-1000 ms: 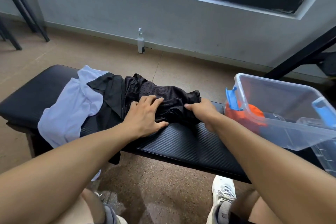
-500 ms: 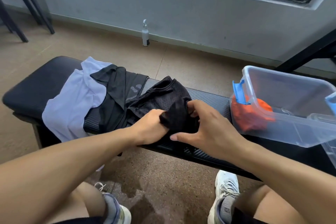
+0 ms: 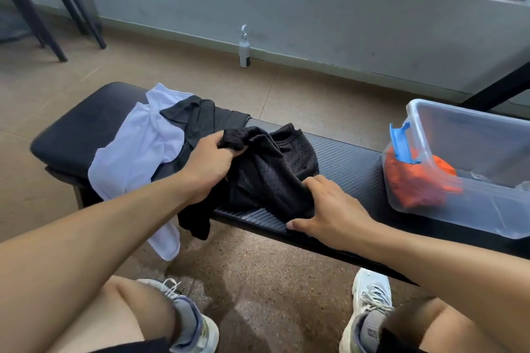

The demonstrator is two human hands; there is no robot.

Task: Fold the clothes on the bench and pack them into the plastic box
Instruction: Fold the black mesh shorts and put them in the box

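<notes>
Two bare hands work on a black mesh garment [image 3: 275, 172] at the centre of the frame, on the black bench [image 3: 352, 163] that runs from middle left to lower right. The left hand [image 3: 209, 166] is clenched around a bunched corner of the mesh fabric and holds it lifted off the bench top. The right hand [image 3: 327, 209] presses flat on the garment's near edge at the front lip of the bench, thumb stretched along the fabric's hem, fingers curled into the cloth.

Left of the mesh garment lies a second black garment [image 3: 198, 120], partly under it, and further left a white shirt [image 3: 137, 149] is spread across the bench, with one end hanging over the front edge toward the floor.

At the right edge of the frame a clear plastic box [image 3: 459, 209] with a blue latch [image 3: 401, 146] sits on the bench, well apart from the hands. An orange garment [image 3: 413, 183] lies inside it against the left wall.

Upper centre, a small white pump bottle [image 3: 244, 49] stands on the floor against the grey wall. Along the bottom of the frame, the person's knees and two light sneakers are visible.
</notes>
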